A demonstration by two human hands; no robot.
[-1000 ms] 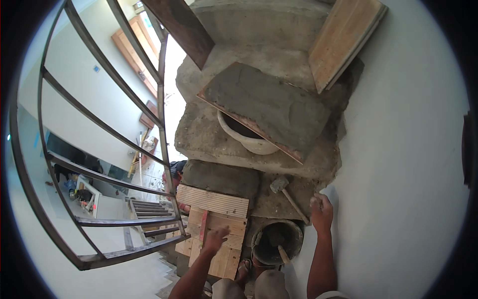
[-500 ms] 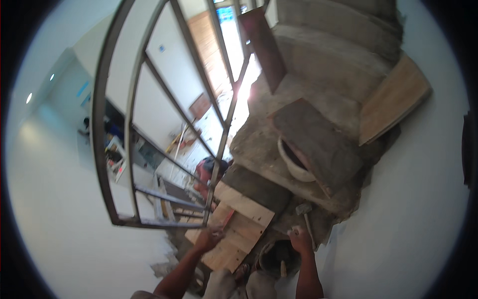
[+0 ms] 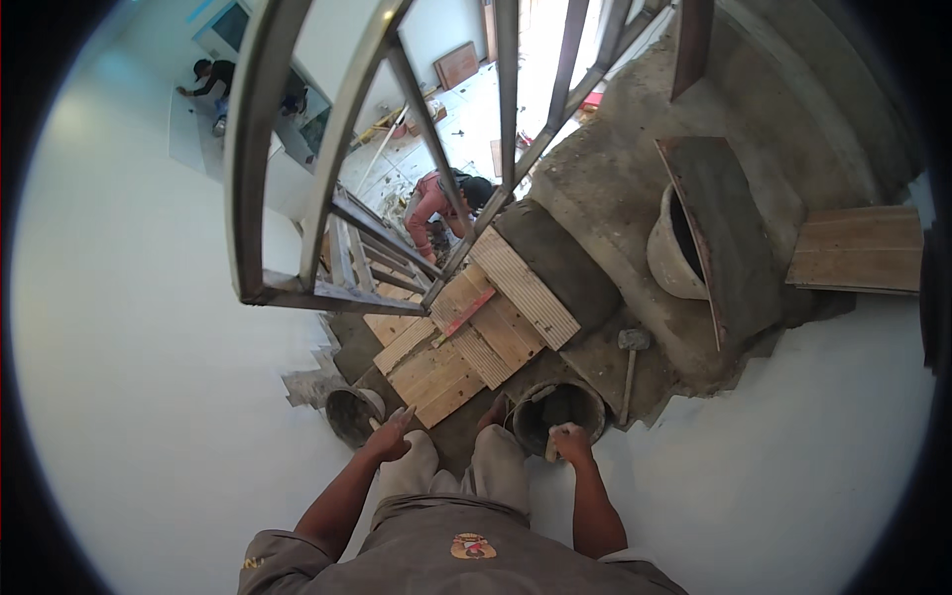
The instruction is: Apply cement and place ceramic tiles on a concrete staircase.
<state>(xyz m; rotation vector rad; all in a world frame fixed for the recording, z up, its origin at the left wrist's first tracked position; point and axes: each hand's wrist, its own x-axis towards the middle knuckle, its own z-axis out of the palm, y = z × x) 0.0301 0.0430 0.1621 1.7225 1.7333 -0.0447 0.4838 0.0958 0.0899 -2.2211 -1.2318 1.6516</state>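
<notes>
My right hand (image 3: 570, 442) is closed at the light wooden handle (image 3: 551, 451) of a tool whose head is hidden in a dark bucket (image 3: 601, 412). My left hand (image 3: 393, 440) has its fingers stretched out and holds nothing that I can see. Beside it, a smaller bucket (image 3: 342, 416) has another light handle (image 3: 375, 423) sticking out. Ahead of my feet, wood-look tiles (image 3: 431, 382) cover the steps, some with ribbed strips. A red level (image 3: 469, 313) lies across them. A mallet (image 3: 632, 362) rests right of the dark bucket.
A metal railing (image 3: 342, 169) rises ahead on the left. Grey mortar (image 3: 560, 263) covers the step beyond the tiles. A board (image 3: 729, 233) leans on a pale bucket (image 3: 666, 253); more tiles (image 3: 855, 248) lie at right. Below, a person in pink (image 3: 432, 208) bends; another person (image 3: 213, 79) is farther left.
My view has tipped down toward my body. My right hand has come down to the handle at the dark bucket. My left hand has drawn back from the tiles toward the small bucket.
</notes>
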